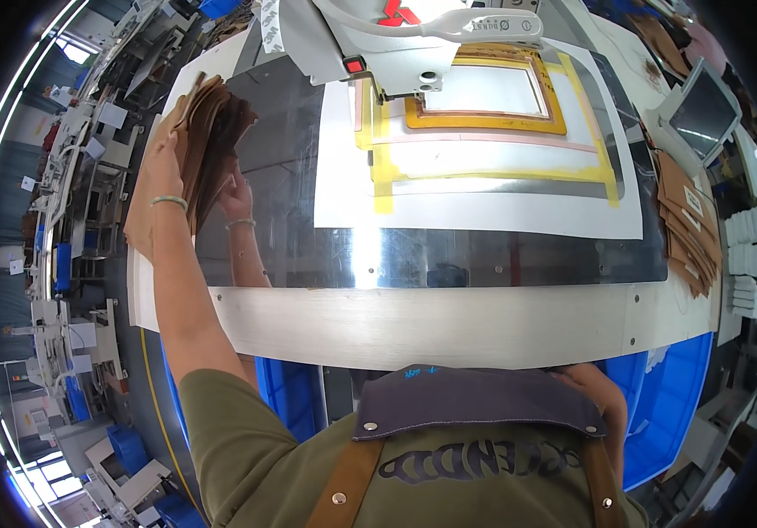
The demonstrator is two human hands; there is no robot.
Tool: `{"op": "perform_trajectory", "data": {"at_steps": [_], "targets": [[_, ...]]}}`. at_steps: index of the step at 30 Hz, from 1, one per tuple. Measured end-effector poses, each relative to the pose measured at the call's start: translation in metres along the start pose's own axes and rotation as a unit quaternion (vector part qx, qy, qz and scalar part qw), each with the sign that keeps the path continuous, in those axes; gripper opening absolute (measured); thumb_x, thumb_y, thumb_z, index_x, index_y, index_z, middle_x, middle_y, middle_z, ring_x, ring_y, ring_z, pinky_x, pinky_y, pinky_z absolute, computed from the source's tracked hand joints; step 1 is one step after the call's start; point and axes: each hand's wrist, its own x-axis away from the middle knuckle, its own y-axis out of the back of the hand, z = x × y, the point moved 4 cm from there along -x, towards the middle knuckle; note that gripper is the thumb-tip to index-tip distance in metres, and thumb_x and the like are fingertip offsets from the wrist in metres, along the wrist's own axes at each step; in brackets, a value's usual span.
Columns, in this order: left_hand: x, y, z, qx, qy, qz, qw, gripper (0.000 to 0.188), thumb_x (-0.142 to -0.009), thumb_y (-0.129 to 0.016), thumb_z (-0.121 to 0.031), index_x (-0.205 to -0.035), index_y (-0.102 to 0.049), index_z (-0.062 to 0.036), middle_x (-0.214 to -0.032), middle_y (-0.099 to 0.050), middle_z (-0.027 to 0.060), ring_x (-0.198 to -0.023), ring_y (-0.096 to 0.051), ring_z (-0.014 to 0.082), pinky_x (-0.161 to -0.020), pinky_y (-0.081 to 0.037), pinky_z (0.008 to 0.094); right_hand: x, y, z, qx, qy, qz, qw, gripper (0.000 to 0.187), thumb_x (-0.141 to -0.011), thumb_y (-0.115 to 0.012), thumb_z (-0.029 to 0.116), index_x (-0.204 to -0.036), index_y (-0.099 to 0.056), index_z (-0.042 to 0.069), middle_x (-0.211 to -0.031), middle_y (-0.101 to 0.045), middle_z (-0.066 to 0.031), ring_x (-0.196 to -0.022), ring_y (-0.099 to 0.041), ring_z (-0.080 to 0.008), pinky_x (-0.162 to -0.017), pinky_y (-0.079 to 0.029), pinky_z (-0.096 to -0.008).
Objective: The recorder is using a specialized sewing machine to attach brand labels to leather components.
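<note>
At the left end of the table, my left hand (165, 158) grips the edge of a stack of brown fabric pieces (207, 123), its fingers partly hidden against them. The stack leans over the shiny metal plate (281, 176), which mirrors the hand and the pieces. Low at my right side, my right hand (579, 378) is beside the dark apron flap (484, 405) at the table's front edge. Its fingers are hidden from view.
A white sewing machine head (378, 53) stands over a yellow frame (488, 123) and a taped white sheet (475, 211). Brown pieces (688, 220) are stacked at the right beneath a screen (704, 110). Blue bins (673, 414) stand below the table's front edge (431, 326).
</note>
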Motion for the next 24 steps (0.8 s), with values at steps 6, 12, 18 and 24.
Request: {"op": "perform_trajectory", "data": {"at_steps": [6,12,18,24], "targets": [[0.011,-0.028,-0.003,0.215,0.043,0.213,0.952,0.017,-0.104,-0.072,-0.018,-0.09,-0.064,-0.0146,-0.093,-0.07,-0.0037,-0.091,-0.065,0.0104,-0.089,-0.05,0.0266,-0.003,-0.001,-0.012,-0.051,-0.033,0.002,0.998,0.033,-0.107,-0.06,0.017,-0.132,-0.068,-0.003,-0.13,-0.071,-0.0211,-0.121,-0.064,-0.0362,-0.108,-0.047,-0.04],[0.059,-0.089,-0.006,0.301,0.063,0.386,0.87,0.015,-0.104,-0.069,-0.008,-0.091,-0.063,-0.0133,-0.111,-0.069,-0.0023,-0.114,-0.061,0.0076,-0.104,-0.044,0.0245,-0.002,-0.002,-0.017,-0.046,-0.049,0.01,0.998,0.034,-0.109,-0.056,0.018,-0.134,-0.068,-0.002,-0.131,-0.071,-0.0208,-0.122,-0.065,-0.0361,-0.108,-0.047,-0.0394],[0.049,-0.106,-0.014,0.244,-0.016,0.339,0.909,0.012,-0.106,-0.065,-0.012,-0.096,-0.068,-0.0065,-0.118,-0.07,0.0029,-0.116,-0.063,0.0132,-0.106,-0.046,0.0292,-0.002,-0.002,-0.023,-0.055,-0.056,0.025,0.997,0.035,-0.11,-0.054,0.019,-0.137,-0.067,0.0,-0.134,-0.07,-0.0206,-0.125,-0.064,-0.0358,-0.11,-0.047,-0.0394],[0.082,-0.134,-0.036,-0.272,-0.417,0.113,0.86,0.027,-0.097,-0.069,-0.023,-0.103,-0.072,0.0033,-0.127,-0.071,0.022,-0.107,-0.069,0.0425,-0.097,-0.055,0.047,-0.002,-0.002,-0.017,-0.043,-0.081,0.013,0.996,0.036,-0.11,-0.054,0.02,-0.138,-0.067,0.001,-0.136,-0.069,-0.0208,-0.129,-0.063,-0.036,-0.111,-0.046,-0.0402]]}}
